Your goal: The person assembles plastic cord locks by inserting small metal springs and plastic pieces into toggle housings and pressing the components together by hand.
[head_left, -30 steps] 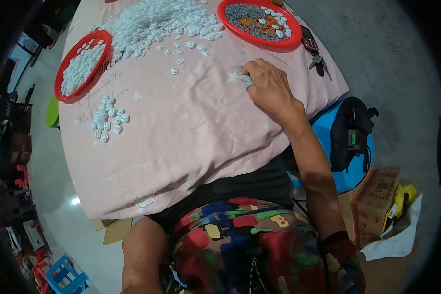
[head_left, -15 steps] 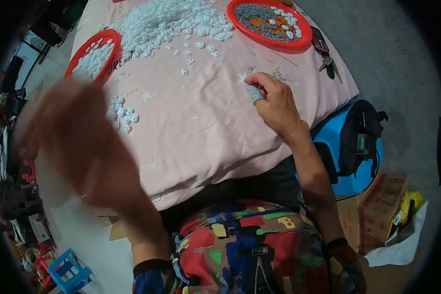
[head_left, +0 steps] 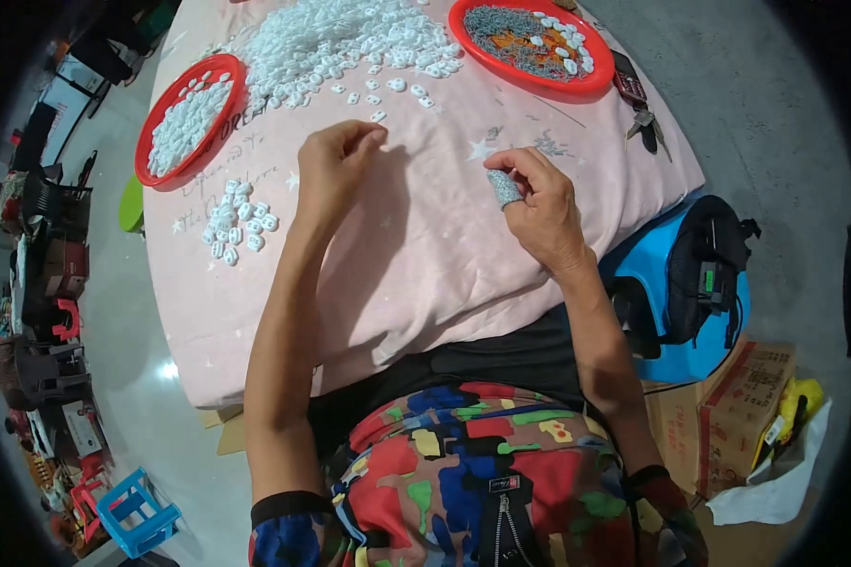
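Note:
My left hand (head_left: 334, 175) is over the pink cloth (head_left: 435, 255), its thumb and fingers pinched together. Just beyond its fingertips lies a small white plastic piece (head_left: 378, 116) with openings in it. Whatever the pinch holds is hidden. My right hand (head_left: 542, 210) hovers at the right with fingers curled toward the thumb; its grip is too small to make out. Grey wrapping (head_left: 504, 187) covers one of its digits. A small cluster of white pieces (head_left: 241, 222) lies left of my left forearm. Farther off spreads a large heap of white pieces (head_left: 340, 47).
A red tray (head_left: 142, 156) of white pieces stands at the left. Another red tray (head_left: 563, 92), with small grey metal parts and white pieces, stands far right. Beside it are a phone (head_left: 628, 80) and keys (head_left: 645, 128). A blue-and-black bag (head_left: 690, 274) adjoins the cloth's right edge.
My left hand, blurred at the left near the red tray before, has moved right and forward to the loose white pieces. My right hand keeps nearly the same pose and place.

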`<move>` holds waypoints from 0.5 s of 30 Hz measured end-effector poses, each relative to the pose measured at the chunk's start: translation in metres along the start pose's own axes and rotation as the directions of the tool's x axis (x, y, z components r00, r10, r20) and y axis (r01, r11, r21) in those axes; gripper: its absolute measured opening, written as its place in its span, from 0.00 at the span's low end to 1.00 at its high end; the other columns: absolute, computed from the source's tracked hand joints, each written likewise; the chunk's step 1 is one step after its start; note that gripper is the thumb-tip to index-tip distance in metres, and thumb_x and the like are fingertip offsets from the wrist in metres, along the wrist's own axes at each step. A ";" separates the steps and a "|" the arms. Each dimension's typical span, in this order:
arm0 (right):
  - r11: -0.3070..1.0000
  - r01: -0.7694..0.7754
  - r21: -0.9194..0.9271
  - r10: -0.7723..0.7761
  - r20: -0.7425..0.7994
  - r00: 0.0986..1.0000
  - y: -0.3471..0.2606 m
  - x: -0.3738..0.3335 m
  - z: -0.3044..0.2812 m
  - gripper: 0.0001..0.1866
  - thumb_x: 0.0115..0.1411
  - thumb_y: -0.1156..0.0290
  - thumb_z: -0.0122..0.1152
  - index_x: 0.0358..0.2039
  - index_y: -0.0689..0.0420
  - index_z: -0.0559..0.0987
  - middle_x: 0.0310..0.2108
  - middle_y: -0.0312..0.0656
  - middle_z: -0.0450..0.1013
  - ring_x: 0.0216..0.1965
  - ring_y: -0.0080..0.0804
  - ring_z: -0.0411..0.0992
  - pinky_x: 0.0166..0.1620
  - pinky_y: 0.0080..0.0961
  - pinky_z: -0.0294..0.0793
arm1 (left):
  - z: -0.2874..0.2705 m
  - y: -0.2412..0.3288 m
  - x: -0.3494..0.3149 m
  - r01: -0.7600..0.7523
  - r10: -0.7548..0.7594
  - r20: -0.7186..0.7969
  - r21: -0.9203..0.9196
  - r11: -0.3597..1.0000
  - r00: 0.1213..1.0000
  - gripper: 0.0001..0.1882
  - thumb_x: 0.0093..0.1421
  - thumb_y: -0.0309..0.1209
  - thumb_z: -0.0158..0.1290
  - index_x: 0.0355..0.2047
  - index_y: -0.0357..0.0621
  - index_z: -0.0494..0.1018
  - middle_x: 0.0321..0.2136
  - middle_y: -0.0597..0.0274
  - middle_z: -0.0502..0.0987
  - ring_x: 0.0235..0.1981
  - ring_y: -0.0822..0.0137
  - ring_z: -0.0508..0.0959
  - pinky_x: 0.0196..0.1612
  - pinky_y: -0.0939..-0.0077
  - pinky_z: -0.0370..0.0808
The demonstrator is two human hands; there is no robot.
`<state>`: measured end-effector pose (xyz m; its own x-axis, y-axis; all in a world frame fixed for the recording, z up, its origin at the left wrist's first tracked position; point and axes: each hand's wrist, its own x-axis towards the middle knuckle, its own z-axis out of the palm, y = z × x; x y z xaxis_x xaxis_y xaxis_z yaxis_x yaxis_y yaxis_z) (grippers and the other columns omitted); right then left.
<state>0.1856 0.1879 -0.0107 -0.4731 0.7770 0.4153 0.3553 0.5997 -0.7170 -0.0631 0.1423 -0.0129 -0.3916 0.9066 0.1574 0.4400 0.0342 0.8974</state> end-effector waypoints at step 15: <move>0.872 -0.196 0.449 0.083 0.259 0.962 -0.025 -0.014 -0.003 0.11 0.58 0.86 0.53 0.40 0.63 0.78 0.36 0.34 0.74 0.40 0.18 0.71 0.46 0.16 0.70 | 0.011 0.032 -0.086 0.445 -0.262 0.365 -0.632 0.634 0.893 0.12 0.62 0.29 0.55 0.45 0.39 0.76 0.31 0.68 0.79 0.29 0.80 0.73 0.34 0.88 0.69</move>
<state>0.1855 0.1623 0.0031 -0.6349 0.7476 0.1950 0.0408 0.2845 -0.9578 -0.0065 0.0699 -0.0023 -0.1702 0.9544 -0.2451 -0.4060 0.1587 0.9000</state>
